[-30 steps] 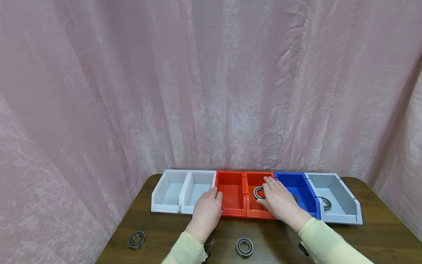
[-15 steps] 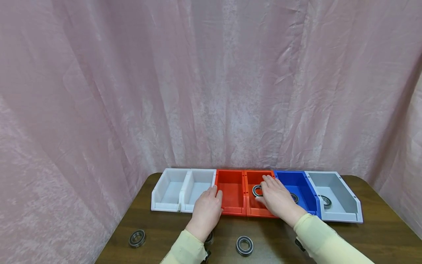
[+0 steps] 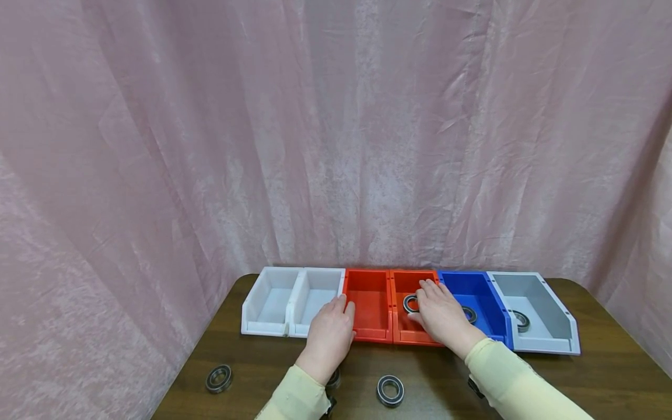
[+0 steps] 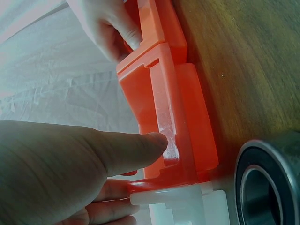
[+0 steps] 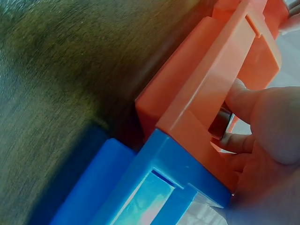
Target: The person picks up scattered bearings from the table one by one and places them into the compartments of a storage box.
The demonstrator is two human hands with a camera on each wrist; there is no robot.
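My right hand (image 3: pixel 440 312) reaches into the orange-red bin (image 3: pixel 400 337) right of centre. Its thumb and fingers pinch a ball bearing (image 3: pixel 408 307), a dark ring with a metal rim; the hand covers part of it. In the right wrist view the bearing (image 5: pixel 219 124) shows between thumb and finger, behind the bin's front wall. My left hand (image 3: pixel 329 332) rests at the join of a white bin (image 3: pixel 315 289) and the red bin (image 3: pixel 369 335), fingers fairly straight. In the left wrist view its thumb (image 4: pixel 150 146) lies straight against the red bin's front lip.
A blue bin (image 3: pixel 475 286) and a grey bin (image 3: pixel 546 345) stand at right, each with a bearing inside. Another white bin (image 3: pixel 268 328) ends the row at left. Bearings lie on the wooden table: one at left (image 3: pixel 218 379), one in front (image 3: pixel 390 391), one partly under my left wrist (image 3: pixel 333 380).
My right hand has shifted slightly left and back within the orange-red bin, uncovering more of the bearing in the blue bin. The left hand has stayed in place.
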